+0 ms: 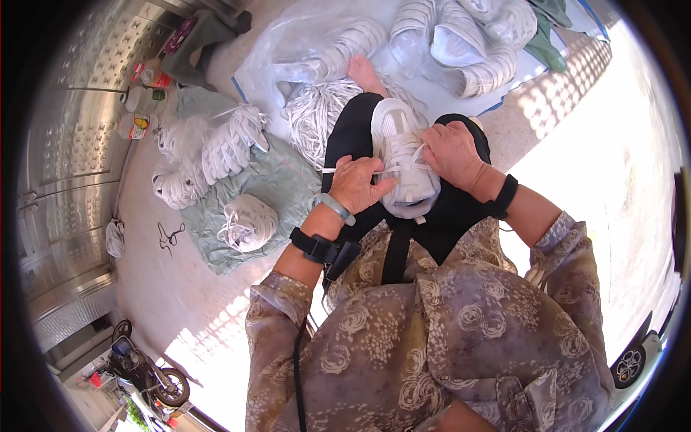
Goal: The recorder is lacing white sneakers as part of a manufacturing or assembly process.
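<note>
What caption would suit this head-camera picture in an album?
Seated person's left hand and right hand lace a white shoe on the lap, lace bundles alongside.

Small containers stand in a row on the floor at upper left, along the foot of a patterned metal door (79, 122): a red-capped bottle (138, 72), a pale jar with a green lid (144, 99), and a white tub with a yellow-and-red label (137, 127). Beyond them, a large clear plastic bag (288, 50) lies crumpled open on the floor. Its contents are blurred by the film.
</note>
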Motion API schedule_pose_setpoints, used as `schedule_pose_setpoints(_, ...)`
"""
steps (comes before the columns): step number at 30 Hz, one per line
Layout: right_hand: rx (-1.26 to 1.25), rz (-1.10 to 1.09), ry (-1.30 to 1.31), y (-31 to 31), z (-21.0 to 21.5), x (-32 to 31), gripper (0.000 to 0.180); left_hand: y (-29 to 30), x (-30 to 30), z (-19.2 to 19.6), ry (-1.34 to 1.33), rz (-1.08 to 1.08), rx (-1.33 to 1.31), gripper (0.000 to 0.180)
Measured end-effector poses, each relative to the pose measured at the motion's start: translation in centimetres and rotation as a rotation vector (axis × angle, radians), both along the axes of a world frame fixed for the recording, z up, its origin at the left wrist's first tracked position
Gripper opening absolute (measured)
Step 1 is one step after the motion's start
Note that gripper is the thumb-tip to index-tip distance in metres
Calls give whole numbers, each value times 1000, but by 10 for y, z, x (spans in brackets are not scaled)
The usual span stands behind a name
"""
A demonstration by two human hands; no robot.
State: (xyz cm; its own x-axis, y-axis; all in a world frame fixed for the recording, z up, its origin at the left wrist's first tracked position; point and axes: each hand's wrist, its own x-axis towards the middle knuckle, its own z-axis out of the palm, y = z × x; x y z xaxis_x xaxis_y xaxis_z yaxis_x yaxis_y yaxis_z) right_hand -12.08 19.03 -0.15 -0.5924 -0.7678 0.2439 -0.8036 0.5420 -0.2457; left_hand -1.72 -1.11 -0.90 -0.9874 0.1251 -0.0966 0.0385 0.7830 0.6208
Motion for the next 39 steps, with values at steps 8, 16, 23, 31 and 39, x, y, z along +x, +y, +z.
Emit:
schedule_pose_setpoints(8,-200,57,-320,-10,-14,1,11,3,-3,9,-63,-11,-21,34)
schedule_pose_setpoints(16,-466,82,-1013,-1,-15,-18,5,9,-9,15,6,-62,-54,29)
schedule_pose_setpoints(23,-127,-34,-1217,9,-8,-20,12,17,-18,21,35,-106,9,23)
schedule_pose_setpoints(31,267,-136,-665,-2,21,2,38,18,-10,24,22,-53,-44,23)
schedule_pose_setpoints(39,87,-194,-513,-12,8,16,21,16,-7,23,-33,-37,-20,25)
